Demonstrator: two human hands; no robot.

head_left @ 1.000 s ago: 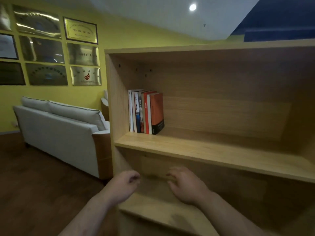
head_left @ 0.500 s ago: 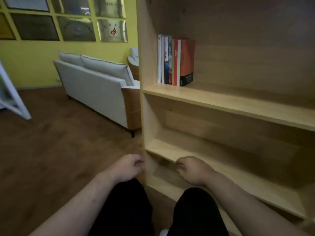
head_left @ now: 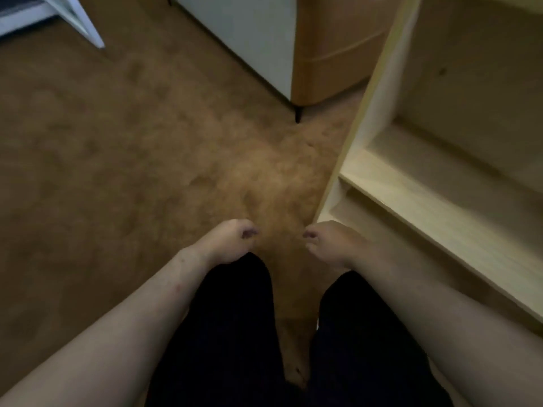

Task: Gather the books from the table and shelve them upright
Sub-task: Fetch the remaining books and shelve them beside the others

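I look down at the brown floor [head_left: 123, 148] and my own dark-trousered legs. My left hand [head_left: 229, 242] hangs in front of my left leg, fingers loosely curled, holding nothing. My right hand [head_left: 329, 245] hangs the same way, beside the lower left corner of the wooden bookshelf [head_left: 440, 207]. Only the shelf's lower bare boards show at the right. No book is in view.
A white sofa [head_left: 244, 39] with a tan wooden side panel [head_left: 329, 54] stands behind the shelf's left edge, one dark leg on the floor. A white frame [head_left: 73, 19] stands at the top left. Open brown floor lies to the left.
The view has tilted sharply down and left: the row of upright books and the upper shelves have left the frame. Both hands stay low and hold nothing.
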